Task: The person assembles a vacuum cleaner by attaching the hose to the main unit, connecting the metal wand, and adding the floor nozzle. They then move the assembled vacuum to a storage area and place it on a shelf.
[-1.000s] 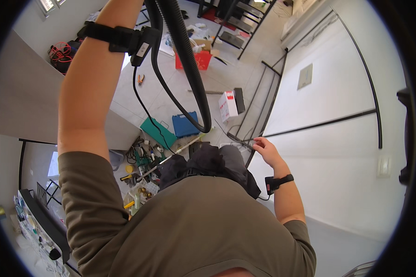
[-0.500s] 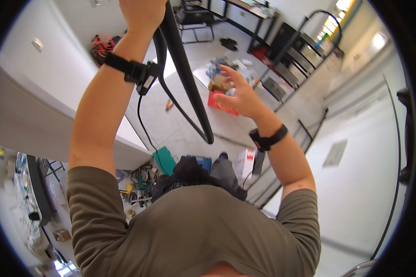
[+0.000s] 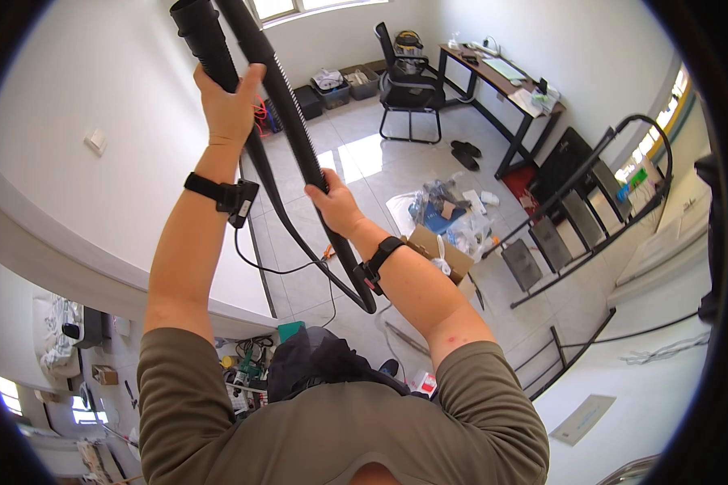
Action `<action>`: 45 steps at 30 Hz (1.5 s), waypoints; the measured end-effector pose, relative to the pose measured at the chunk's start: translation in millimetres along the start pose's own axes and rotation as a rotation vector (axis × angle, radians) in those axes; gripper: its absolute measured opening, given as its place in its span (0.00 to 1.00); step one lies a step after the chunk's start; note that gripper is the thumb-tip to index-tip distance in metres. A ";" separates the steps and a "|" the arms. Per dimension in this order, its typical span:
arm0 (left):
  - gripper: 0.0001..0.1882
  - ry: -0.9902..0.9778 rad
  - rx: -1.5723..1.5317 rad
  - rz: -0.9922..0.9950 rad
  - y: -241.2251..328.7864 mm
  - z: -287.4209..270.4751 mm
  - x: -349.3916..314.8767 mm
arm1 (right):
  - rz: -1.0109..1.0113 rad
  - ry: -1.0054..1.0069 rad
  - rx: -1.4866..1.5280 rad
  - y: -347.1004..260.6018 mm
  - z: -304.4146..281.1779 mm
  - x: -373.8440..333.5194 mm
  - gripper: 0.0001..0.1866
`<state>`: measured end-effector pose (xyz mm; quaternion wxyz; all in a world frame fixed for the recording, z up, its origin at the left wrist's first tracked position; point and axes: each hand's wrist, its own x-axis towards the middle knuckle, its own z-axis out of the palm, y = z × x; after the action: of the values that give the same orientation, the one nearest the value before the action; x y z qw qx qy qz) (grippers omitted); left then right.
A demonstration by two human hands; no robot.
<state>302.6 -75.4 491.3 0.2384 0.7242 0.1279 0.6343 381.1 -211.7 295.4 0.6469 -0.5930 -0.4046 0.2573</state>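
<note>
A long black hose (image 3: 287, 105) hangs in a loop in front of me, its bend at about knee height. My left hand (image 3: 228, 113) is wrapped round one length of it, just below a wide ribbed end cuff (image 3: 198, 32). Lower down and to the right, my right hand (image 3: 336, 206) closes round the other, ribbed length. That length runs on past the upper edge of the view, so its far end is hidden. Each wrist wears a black strap with a small device, and a thin cable hangs from the left one.
A white wall (image 3: 73, 105) stands close on my left. Ahead are a black chair (image 3: 412, 93) and a desk (image 3: 493, 77). An open cardboard box (image 3: 441, 250) and plastic wrapping (image 3: 453, 206) lie on the floor. A stepladder (image 3: 574, 218) stands right. Tools (image 3: 247, 364) lie beside my feet.
My right hand, open and free before, has closed on the hose. The view has tilted up, bringing the hose's end cuff and more of the room into sight.
</note>
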 end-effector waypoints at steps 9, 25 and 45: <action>0.31 0.115 0.181 -0.101 -164.0 -119.3 87.9 | -0.113 0.451 0.047 3.5 -125.9 165.8 0.21; 0.40 0.376 0.569 -0.355 -561.5 -216.4 165.6 | 0.025 1.129 -0.535 34.3 -362.2 346.8 0.22; 0.24 0.530 0.409 -0.335 -627.2 -96.4 241.4 | -0.045 0.884 -0.235 144.0 -441.9 654.7 0.20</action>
<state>321.0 595.4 387.9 0.1481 0.5363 0.4260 0.7134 1122.0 97.0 311.5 0.6913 -0.7063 -0.1287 -0.0822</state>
